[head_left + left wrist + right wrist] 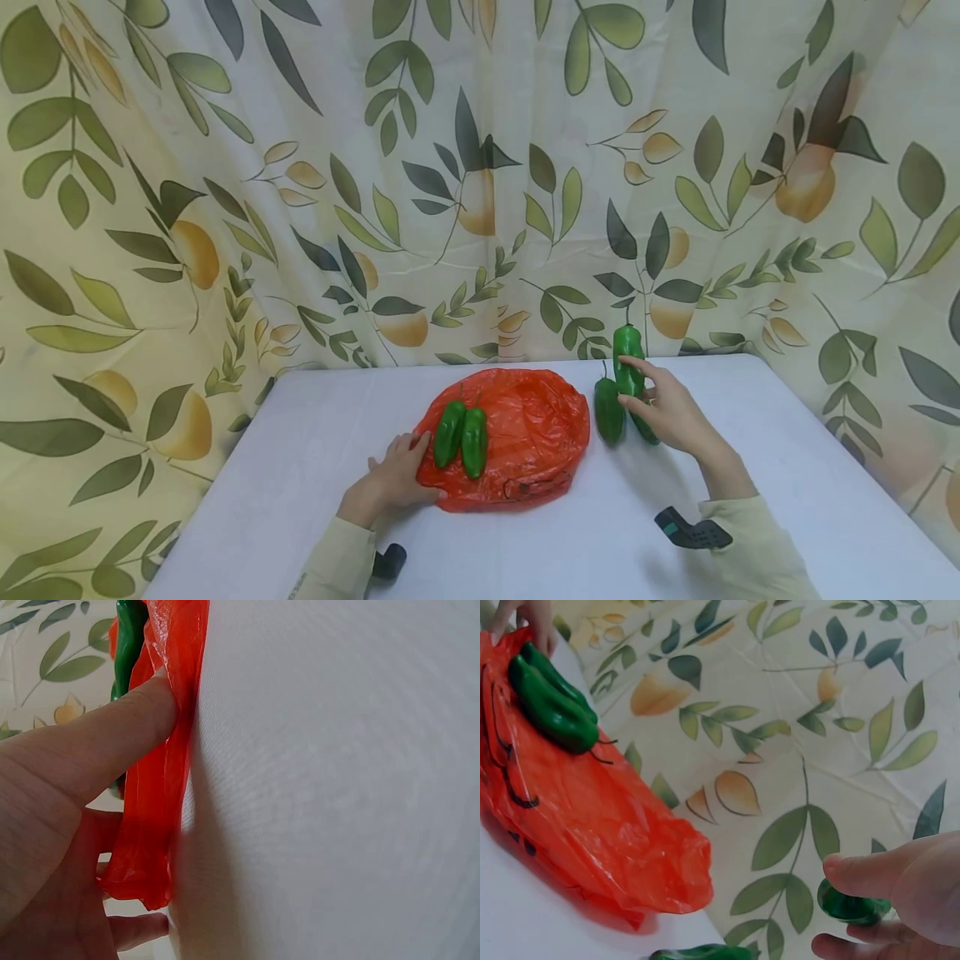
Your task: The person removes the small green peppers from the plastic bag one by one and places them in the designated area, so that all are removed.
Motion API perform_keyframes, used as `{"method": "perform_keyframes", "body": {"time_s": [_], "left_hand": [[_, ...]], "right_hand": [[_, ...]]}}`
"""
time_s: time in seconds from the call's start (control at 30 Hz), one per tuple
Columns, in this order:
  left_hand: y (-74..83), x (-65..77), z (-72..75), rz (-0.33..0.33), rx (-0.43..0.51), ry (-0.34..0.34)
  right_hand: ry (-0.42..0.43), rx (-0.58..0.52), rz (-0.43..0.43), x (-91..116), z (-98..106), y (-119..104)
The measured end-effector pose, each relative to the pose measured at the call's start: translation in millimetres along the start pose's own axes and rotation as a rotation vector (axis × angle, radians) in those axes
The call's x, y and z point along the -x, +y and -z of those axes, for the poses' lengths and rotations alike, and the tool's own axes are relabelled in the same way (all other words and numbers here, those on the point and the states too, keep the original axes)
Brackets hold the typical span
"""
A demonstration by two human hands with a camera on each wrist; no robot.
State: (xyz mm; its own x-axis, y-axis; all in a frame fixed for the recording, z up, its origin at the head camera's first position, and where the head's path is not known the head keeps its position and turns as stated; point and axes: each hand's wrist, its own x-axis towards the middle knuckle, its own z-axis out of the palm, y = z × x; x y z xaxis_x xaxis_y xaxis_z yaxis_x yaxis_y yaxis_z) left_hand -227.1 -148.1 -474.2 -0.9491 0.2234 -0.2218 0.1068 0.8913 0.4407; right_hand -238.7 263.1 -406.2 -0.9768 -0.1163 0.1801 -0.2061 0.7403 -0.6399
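Note:
A red plastic bag [525, 425] lies spread on the white table, with two green peppers [474, 442] side by side on its left part. My left hand [397, 475] holds the bag's left edge; in the left wrist view the thumb [142, 712] presses one side of the red plastic and the fingers are on the other. To the right of the bag, my right hand [671, 408] holds a green pepper [628, 346] between thumb and fingers, its stem pointing up. Beside it another green pepper [608, 411] lies on the table. Further green shows below the right hand, partly hidden.
Behind the table [315, 467] hangs a leaf-and-fruit patterned curtain [480, 208], which also runs down both sides. Dark wrist devices [692, 531] sit at both sleeves. A black drawing [510, 772] marks the front of the bag.

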Motion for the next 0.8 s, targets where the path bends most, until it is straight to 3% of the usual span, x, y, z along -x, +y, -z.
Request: {"method": "perform_keyframes", "body": {"time_s": [0.33,0.8], "left_hand": [[-3.7,-1.8,-2.9,-0.005,-0.009,-0.001],[-2.8,-1.7,-3.4,0.001,-0.009,0.005]], "right_hand": [[-0.055,0.004,-0.081,1.1,10.0,19.6],[-0.041,0.047,-0.179,1.0,14.7,35.3]]}}
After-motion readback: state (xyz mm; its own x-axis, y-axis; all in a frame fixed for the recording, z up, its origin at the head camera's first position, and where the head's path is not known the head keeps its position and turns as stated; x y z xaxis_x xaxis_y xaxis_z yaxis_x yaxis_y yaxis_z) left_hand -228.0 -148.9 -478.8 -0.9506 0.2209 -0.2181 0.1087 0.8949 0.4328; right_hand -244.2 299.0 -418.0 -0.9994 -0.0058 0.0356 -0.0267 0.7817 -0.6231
